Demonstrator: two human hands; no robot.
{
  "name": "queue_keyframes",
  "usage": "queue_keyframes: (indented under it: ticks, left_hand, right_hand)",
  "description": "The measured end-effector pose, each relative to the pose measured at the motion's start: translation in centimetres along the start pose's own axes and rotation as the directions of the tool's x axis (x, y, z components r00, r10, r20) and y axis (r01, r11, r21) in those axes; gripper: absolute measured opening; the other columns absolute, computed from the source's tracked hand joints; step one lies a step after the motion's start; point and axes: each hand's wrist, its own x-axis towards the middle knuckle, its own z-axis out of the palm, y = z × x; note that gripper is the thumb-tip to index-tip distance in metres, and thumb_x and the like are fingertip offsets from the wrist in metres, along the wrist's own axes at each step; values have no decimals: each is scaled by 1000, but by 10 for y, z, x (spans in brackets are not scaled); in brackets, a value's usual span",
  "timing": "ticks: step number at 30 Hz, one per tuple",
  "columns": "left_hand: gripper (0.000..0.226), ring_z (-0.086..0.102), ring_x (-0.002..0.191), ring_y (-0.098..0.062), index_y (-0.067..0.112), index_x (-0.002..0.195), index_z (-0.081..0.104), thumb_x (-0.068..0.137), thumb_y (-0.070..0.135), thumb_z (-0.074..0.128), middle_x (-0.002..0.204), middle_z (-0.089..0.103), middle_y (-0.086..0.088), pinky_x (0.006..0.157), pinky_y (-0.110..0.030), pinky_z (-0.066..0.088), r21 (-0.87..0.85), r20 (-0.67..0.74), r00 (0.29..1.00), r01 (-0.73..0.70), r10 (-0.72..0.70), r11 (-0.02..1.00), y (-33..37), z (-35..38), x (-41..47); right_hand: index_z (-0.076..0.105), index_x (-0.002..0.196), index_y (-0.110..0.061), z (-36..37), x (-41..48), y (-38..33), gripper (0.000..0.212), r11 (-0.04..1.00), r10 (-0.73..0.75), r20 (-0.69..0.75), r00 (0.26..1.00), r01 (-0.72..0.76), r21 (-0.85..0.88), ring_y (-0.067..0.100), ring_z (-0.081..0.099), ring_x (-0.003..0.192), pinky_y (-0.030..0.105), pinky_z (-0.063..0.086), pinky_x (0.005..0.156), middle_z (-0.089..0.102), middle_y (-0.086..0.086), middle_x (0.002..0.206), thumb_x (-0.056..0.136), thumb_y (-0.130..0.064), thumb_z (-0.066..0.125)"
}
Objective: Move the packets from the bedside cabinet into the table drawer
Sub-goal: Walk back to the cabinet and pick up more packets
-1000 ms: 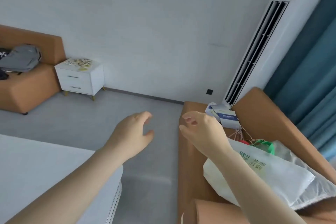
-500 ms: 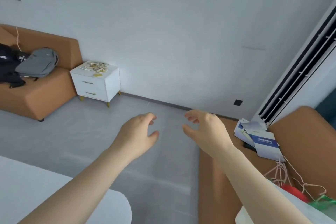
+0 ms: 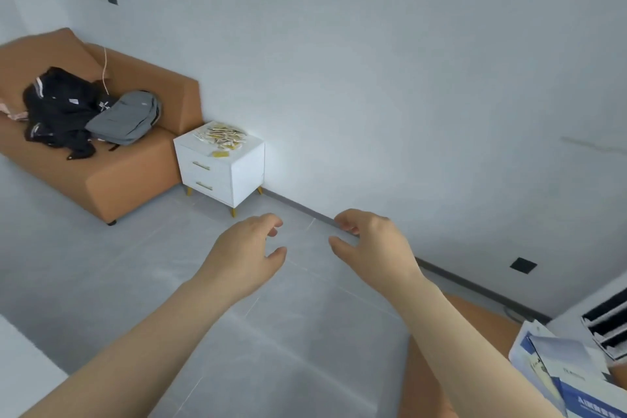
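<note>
A white two-drawer bedside cabinet (image 3: 217, 176) stands against the far wall beside an orange sofa. A heap of small yellow and white packets (image 3: 221, 136) lies on its top, with one packet apart near the front edge. My left hand (image 3: 249, 251) and my right hand (image 3: 368, 241) are stretched out in front of me above the floor, well short of the cabinet. Both have loosely curled fingers and hold nothing. The table drawer is not in view.
The orange sofa (image 3: 129, 176) carries a black bag (image 3: 57, 108) and a grey backpack (image 3: 125, 117). Grey tiled floor (image 3: 101, 265) lies between me and the cabinet. An orange seat with blue-and-white booklets (image 3: 563, 370) sits at lower right, a white surface (image 3: 20, 373) at lower left.
The view has swung left and moved closer to the cabinet, which now sits larger and nearer the middle. The bag on the right seat has left the view. Both hands stay outstretched and empty.
</note>
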Motion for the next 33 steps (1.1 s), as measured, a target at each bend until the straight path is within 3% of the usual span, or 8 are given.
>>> queue_keyframes:
  ticks: [10, 27, 33]
  left_hand:
    - [41, 54, 106, -10, 25, 128, 49, 89, 34, 58, 120, 58, 11, 84, -23, 42, 26, -23, 992, 126, -125, 992, -86, -4, 165]
    - [42, 56, 107, -13, 24, 128, 50, 87, 31, 59, 118, 59, 9, 90, -31, 47, 65, -26, 974, 225, -223, 972, -265, -45, 471]
    - [42, 55, 106, -12, 23, 128, 50, 88, 30, 59, 118, 59, 8, 87, -27, 46, 57, -17, 953, 302, -302, 952, -314, -49, 580]
  right_hand:
    - [58, 123, -27, 52, 200, -3, 36, 996, -87, 84, 993, 87, 3, 9, 56, 106, 27, 47, 87, 62, -12, 115, 88, -38, 59]
    - [57, 124, -28, 157, 552, -47, 37, 995, -101, 177, 979, 95, 43, 9, 55, 110, 27, 46, 90, 62, -13, 117, 87, -36, 60]
    - [57, 122, -29, 193, 687, -50, 36, 988, -144, 227, 963, 125, 92, 9, 55, 107, 27, 46, 88, 62, -13, 115, 87, -37, 60]
